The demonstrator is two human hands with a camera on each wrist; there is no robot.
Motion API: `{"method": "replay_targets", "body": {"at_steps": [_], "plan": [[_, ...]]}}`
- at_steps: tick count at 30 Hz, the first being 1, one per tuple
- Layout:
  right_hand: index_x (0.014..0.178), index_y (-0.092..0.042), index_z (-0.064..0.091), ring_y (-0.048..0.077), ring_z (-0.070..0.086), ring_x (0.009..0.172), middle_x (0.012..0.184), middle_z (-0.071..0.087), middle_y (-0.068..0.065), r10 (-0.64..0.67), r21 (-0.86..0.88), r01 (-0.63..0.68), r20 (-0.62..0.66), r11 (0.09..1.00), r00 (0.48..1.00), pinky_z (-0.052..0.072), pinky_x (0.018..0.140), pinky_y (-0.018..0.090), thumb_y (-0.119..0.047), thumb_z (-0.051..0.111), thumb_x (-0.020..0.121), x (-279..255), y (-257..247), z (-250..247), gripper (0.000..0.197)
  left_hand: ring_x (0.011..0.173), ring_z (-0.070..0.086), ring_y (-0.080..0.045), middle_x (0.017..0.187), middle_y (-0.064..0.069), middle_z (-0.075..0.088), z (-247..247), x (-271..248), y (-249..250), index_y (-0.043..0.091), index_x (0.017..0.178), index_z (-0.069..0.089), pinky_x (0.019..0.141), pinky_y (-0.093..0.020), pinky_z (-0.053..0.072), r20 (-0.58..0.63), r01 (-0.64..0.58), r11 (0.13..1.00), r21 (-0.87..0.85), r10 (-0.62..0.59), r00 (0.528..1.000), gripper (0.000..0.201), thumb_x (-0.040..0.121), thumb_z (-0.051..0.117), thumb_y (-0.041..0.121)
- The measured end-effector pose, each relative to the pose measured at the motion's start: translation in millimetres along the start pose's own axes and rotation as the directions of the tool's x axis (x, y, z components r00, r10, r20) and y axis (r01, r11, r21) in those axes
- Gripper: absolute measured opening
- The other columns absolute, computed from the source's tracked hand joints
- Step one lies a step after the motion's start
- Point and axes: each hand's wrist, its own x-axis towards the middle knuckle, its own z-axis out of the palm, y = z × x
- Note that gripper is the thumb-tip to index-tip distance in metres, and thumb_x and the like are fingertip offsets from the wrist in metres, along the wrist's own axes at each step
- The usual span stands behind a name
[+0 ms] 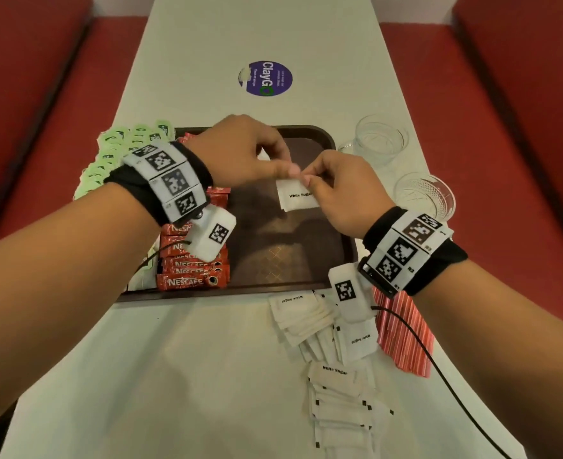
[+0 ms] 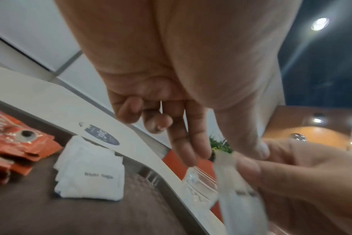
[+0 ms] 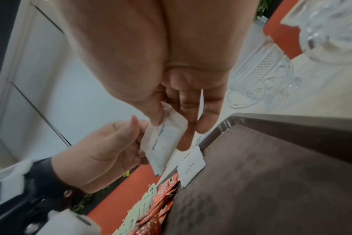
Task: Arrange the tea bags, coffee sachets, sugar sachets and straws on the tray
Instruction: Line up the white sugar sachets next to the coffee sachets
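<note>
Red bench seats flank the long pale table (image 1: pixel 207 342) where we work. From the head view, our left hand (image 1: pixel 240 150) and right hand (image 1: pixel 343 190) meet above the brown tray (image 1: pixel 346 246), both pinching one white sugar sachet (image 1: pixel 298 195) by its top edge. Coffee sachets (image 1: pixel 190 281) line the tray's left side, green tea bags (image 1: pixel 121 144) lie further left, while loose sugar sachets (image 1: pixel 306 321) and red straws (image 1: pixel 402 339) wait on the table near us.

At the left wrist, thumb and forefinger nip the held sachet's upper corner; it blurs, so its tilt is uncertain. A small sugar stack (image 2: pixel 90 173) lies flat on the tray.

At the right wrist, the sachet hangs limp between both pinches. We judge it light, soft and crushable, the paper easily torn, best held by its sealed edge.
</note>
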Motion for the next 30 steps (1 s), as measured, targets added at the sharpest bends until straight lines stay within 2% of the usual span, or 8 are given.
{"method": "replay_targets", "body": {"at_steps": [4,7,9,14,18,23,27,30], "plan": [[0.095,-0.019,0.067,0.007,0.060,0.079,0.086,0.066,-0.008,-0.004,0.037,0.004,-0.010,0.999,1.000,0.047,0.070,0.022,-0.024,0.062,0.097,-0.2,-3.3,4.3,0.007,0.060,0.050,0.008,0.063,0.033,0.057,6.9,-13.0,1.1,0.029,0.088,0.072,0.055,-0.006,0.033,0.035,-0.082,0.996,0.040,0.081,0.996,0.014,0.085,0.073,0.043],[0.106,-0.020,0.062,0.008,0.065,0.079,0.091,0.066,-0.009,0.008,0.092,-0.011,0.038,0.996,0.999,0.053,0.074,0.025,-0.027,0.064,0.095,-1.1,-2.7,5.0,0.013,0.064,0.053,0.007,0.067,0.021,0.059,4.3,-3.6,-15.3,0.026,0.089,0.074,0.058,-0.007,0.034,-0.058,0.010,0.998,0.068,-0.006,0.998,0.011,0.085,0.075,0.036],[0.115,-0.022,0.057,0.005,0.063,0.074,0.091,0.065,-0.011,0.015,0.059,-0.025,0.157,0.998,0.988,0.050,0.069,0.017,-0.030,0.066,0.094,-5.5,-1.6,1.6,0.024,0.073,0.057,-0.002,0.078,0.013,0.064,-1.7,7.0,-32.7,0.024,0.091,0.075,0.065,-0.016,0.037,-0.133,0.117,0.987,0.108,-0.102,0.986,0.015,0.085,0.075,0.037],[0.102,-0.022,0.064,0.001,0.058,0.070,0.082,0.067,-0.009,0.017,-0.169,0.078,0.498,0.983,0.867,0.044,0.067,0.016,-0.036,0.077,0.084,-26.6,-1.7,-6.4,0.026,0.086,0.058,-0.016,0.089,0.002,0.066,-7.0,33.3,-60.2,0.020,0.097,0.075,0.076,-0.028,0.041,-0.074,0.253,0.935,0.248,-0.242,0.967,0.021,0.086,0.074,0.037],[0.094,-0.025,0.062,0.004,0.054,0.062,0.074,0.064,-0.006,0.062,-0.250,0.114,0.601,0.961,0.797,0.043,0.061,0.020,-0.044,0.083,0.075,-46.4,-0.4,-9.6,0.034,0.088,0.058,-0.017,0.090,0.001,0.066,1.6,48.0,-62.0,0.020,0.095,0.074,0.076,-0.029,0.041,-0.021,0.225,0.936,0.270,-0.228,0.973,0.023,0.084,0.075,0.040],[0.097,-0.032,0.064,0.006,0.053,0.070,0.081,0.058,-0.010,0.106,-0.315,0.153,0.671,0.937,0.734,0.038,0.062,0.020,-0.049,0.081,0.074,-66.7,0.4,-11.6,0.033,0.088,0.062,-0.022,0.090,-0.002,0.069,9.1,56.3,-62.7,0.015,0.088,0.074,0.073,-0.032,0.043,-0.008,0.257,0.895,0.365,-0.273,0.962,0.032,0.081,0.077,0.046],[0.101,-0.033,0.068,0.005,0.055,0.076,0.086,0.059,-0.011,0.103,-0.329,0.153,0.643,0.932,0.759,0.045,0.069,0.022,-0.047,0.078,0.080,-78.2,3.1,-8.3,0.026,0.093,0.062,-0.024,0.095,-0.002,0.068,4.8,49.9,-54.6,0.019,0.089,0.070,0.079,-0.036,0.050,-0.079,0.289,0.882,0.372,-0.280,0.957,0.033,0.079,0.077,0.050],[0.104,-0.031,0.070,0.003,0.051,0.077,0.086,0.055,-0.014,0.084,-0.340,0.162,0.605,0.926,0.791,0.041,0.071,0.022,-0.044,0.073,0.085,-84.8,5.1,-5.6,0.023,0.094,0.061,-0.023,0.093,0.001,0.066,0.5,30.0,-35.6,0.023,0.094,0.068,0.082,-0.036,0.049,-0.139,0.228,0.918,0.325,-0.192,0.971,0.028,0.084,0.071,0.048]]}}
